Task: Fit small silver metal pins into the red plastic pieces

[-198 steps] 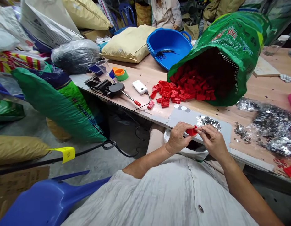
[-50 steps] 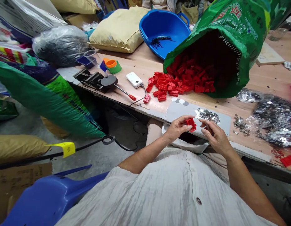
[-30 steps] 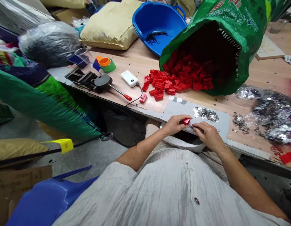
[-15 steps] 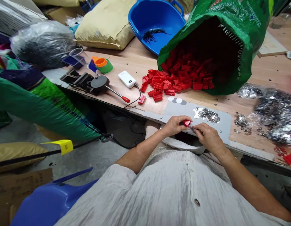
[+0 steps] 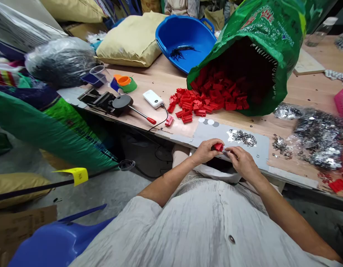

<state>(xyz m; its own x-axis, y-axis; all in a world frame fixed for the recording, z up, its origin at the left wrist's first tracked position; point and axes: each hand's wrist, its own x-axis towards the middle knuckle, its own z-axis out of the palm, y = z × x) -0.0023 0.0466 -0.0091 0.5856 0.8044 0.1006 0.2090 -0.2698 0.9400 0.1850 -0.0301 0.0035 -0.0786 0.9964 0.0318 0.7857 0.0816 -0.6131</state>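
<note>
Near: right hand (image 5: 242,162) pinches a slim metal tool (image 5: 224,150); its handle is hidden in the grip. Left hand (image 5: 206,151) pinches a red plastic part (image 5: 218,147) at the fingertips, just past the tabletop's (image 5: 307,92) near edge. Key relation: part lies between nine and ten o'clock from the right grip, with the tool's long axis running toward it. Left hand is nearer, already holding it. Part's long axis unclear; fingers cover much of it. Cannot tell whether the tip touches or enters. Beyond: small metal pieces (image 5: 242,137), two o'clock; red parts heap (image 5: 188,102), eleven. Far: green sack (image 5: 285,44), one o'clock, interior dark.
</note>
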